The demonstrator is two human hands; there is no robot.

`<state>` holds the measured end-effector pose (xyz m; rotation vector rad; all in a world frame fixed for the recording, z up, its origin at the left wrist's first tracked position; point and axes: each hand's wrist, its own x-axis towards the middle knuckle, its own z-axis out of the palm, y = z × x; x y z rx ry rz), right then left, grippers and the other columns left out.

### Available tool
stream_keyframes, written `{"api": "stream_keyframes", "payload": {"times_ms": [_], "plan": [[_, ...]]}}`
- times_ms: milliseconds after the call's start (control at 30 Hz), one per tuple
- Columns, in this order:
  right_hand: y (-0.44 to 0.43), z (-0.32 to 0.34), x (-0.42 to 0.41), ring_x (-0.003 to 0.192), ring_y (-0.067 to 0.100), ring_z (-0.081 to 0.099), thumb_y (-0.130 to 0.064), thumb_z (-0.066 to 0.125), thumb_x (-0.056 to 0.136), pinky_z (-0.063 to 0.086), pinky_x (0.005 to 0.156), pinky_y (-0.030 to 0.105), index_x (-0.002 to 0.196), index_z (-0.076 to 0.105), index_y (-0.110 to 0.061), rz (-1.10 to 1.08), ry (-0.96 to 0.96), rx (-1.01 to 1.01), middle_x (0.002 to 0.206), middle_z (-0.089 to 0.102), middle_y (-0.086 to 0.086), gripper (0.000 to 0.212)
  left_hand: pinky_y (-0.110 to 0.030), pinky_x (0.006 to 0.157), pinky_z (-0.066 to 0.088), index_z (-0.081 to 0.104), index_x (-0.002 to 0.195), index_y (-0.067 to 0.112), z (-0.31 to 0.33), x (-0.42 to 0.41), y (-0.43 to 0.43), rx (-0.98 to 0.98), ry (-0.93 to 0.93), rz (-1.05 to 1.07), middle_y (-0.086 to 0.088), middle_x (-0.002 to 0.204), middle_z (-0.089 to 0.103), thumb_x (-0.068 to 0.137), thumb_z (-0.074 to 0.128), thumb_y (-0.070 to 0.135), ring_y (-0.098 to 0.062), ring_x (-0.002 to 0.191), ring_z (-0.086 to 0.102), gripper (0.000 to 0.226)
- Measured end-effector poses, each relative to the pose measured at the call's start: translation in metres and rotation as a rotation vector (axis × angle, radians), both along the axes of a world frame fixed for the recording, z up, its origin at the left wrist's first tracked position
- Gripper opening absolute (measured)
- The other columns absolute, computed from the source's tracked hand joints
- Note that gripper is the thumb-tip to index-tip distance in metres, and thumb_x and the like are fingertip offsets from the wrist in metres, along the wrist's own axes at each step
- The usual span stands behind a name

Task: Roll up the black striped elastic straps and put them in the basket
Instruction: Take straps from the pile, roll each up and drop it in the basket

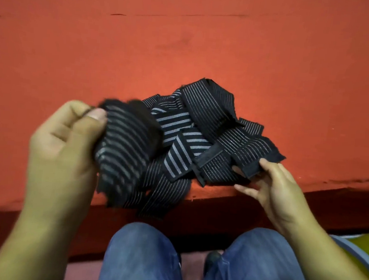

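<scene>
While the pile of straps [193,131] lies at the desk's [187,40] near edge, the left grip [68,144], at its 9 o'clock, pinches a blurred strap [123,148], thumb on top. At 4 o'clock, the right grip [270,186] pinches a thin-striped strap [250,169], thumb over, fingers under.

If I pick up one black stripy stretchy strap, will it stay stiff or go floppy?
Probably floppy: the black striped elastic strap pinched by the left hand bends and droops. It likely won't roll away, since the heaped straps lie flat and crumpled. Probably light: a pinch holds it.
</scene>
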<state>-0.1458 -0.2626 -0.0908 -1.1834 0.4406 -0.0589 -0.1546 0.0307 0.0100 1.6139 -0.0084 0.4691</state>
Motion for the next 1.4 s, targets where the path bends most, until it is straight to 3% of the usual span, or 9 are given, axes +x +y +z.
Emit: {"api": "stream_keyframes", "payload": {"times_ms": [167,267,367,467,667,867,1100,1233,1400], "plan": [[-0.001,0.014,-0.007,0.118,0.035,0.07,-0.006,0.044,0.108,0.059,0.091,0.061,0.095,0.057,-0.012,-0.088,-0.126,0.093,0.105,0.075,0.01,0.019,-0.015,0.055,0.042,0.064,0.083,0.022,-0.011,-0.01,-0.036,0.132,0.076,-0.383,0.01,0.067,0.06,0.088,0.071,0.029,-0.003,0.061,0.051,0.011],[0.0,0.028,-0.006,0.125,0.038,0.067,-0.005,0.043,0.106,0.059,0.094,0.059,0.114,0.057,-0.003,-0.038,-0.188,0.234,0.115,0.075,0.015,0.017,-0.017,0.057,0.039,0.068,0.096,0.029,-0.035,-0.008,-0.053,0.331,0.168,-0.494,0.008,0.064,0.063,0.094,0.07,0.033,-0.002,0.056,0.048,0.005],[0.004,0.051,-0.004,0.135,0.039,0.06,-0.013,0.045,0.097,0.051,0.106,0.058,0.143,0.051,0.001,0.119,-0.24,0.356,0.139,0.066,0.02,0.048,-0.013,0.068,0.044,0.069,0.113,0.039,-0.058,-0.007,-0.074,0.504,0.188,-0.527,0.018,0.073,0.068,0.093,0.071,0.033,0.005,0.064,0.06,0.02],[0.013,0.071,-0.005,0.138,0.037,0.057,-0.021,0.045,0.091,0.047,0.109,0.057,0.139,0.058,-0.008,0.225,-0.271,0.413,0.143,0.064,0.02,0.051,-0.007,0.08,0.041,0.057,0.14,0.045,-0.081,0.004,-0.094,0.693,0.196,-0.554,0.026,0.08,0.065,0.094,0.067,0.037,0.012,0.08,0.063,0.047],[0.021,0.078,-0.017,0.129,0.04,0.064,-0.024,0.037,0.095,0.048,0.109,0.059,0.14,0.058,-0.001,0.3,-0.284,0.512,0.138,0.066,0.024,0.055,-0.019,0.065,0.045,0.045,0.147,0.045,-0.116,0.037,-0.107,0.822,0.277,-0.498,0.009,0.076,0.069,0.097,0.06,0.04,-0.001,0.067,0.063,0.053],[0.008,0.059,-0.022,0.114,0.031,0.074,-0.05,0.057,0.095,0.058,0.099,0.051,0.12,0.075,-0.009,0.118,-0.139,0.351,0.125,0.075,0.018,0.051,-0.003,0.074,0.04,0.049,0.144,0.045,-0.12,0.044,-0.105,0.748,0.332,-0.466,0.018,0.112,0.072,0.1,0.058,0.04,0.001,0.09,0.064,0.046],[-0.004,0.03,-0.027,0.082,0.016,0.077,0.007,0.053,0.098,0.067,0.071,0.034,0.102,0.07,-0.009,0.053,0.0,0.117,0.095,0.08,0.006,0.023,-0.009,0.065,0.044,0.056,0.111,0.034,-0.099,0.042,-0.106,0.492,0.256,-0.29,0.008,0.078,0.071,0.097,0.066,0.029,0.001,0.072,0.065,0.018],[-0.001,0.017,-0.025,0.065,0.004,0.07,-0.006,0.066,0.098,0.061,0.061,0.029,0.116,0.069,-0.014,0.212,0.068,-0.056,0.091,0.078,-0.003,0.02,-0.024,0.067,0.05,0.047,0.133,0.044,-0.091,0.045,-0.113,0.592,0.152,-0.335,0.009,0.077,0.069,0.097,0.065,0.027,-0.006,0.065,0.064,0.044],[0.004,-0.009,-0.02,0.083,0.014,0.073,-0.004,0.061,0.101,0.056,0.06,0.029,0.106,0.073,-0.015,0.104,0.161,-0.237,0.104,0.081,0.007,0.017,-0.04,0.063,0.053,0.017,0.156,0.056,-0.089,0.045,-0.125,0.768,0.095,-0.448,0.003,0.068,0.059,0.097,0.059,0.023,-0.013,0.054,0.058,0.08]]}}
